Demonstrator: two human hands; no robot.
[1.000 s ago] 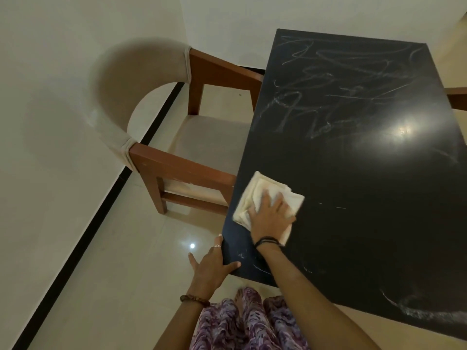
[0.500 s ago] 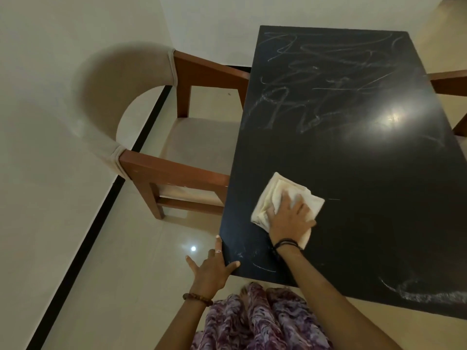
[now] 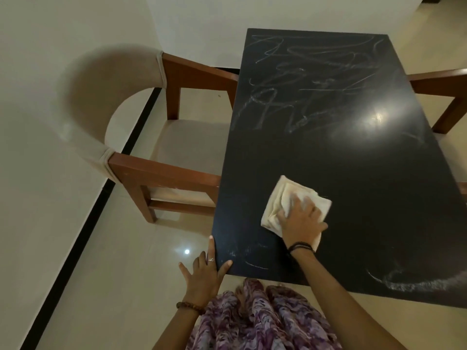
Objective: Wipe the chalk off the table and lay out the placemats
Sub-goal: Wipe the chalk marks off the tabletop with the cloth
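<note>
the black desk (image 3: 366,173) stands lengthwise away from the person, its glossy top catching a bright spot of light toward the far right. a folded cream cloth (image 3: 285,200) lies flat on the near half of it, a little left of the middle. the right hand (image 3: 302,222) lies on top of the cloth with fingers spread and fairly straight, pressing it down onto the surface; a dark band circles that wrist. the left hand (image 3: 204,276) is at the near left corner of the desk, fingers splayed and straight, the thumb lying on the top and the forefinger along the left edge, holding nothing; it wears a ring and a beaded bracelet.

white chalk scribbles (image 3: 303,82) cover the far half of the desk. a few faint strokes (image 3: 250,258) sit near the left corner, just beside the left hand, and a thick smudged arc of chalk (image 3: 417,281) lies near the front right edge, well apart from the cloth.

a wooden chair (image 3: 161,152) with a pale curved back is pushed up to the left side of the desk, and part of another chair (image 3: 444,97) shows on the right. purple patterned fabric (image 3: 252,319) hangs below the arms.
</note>
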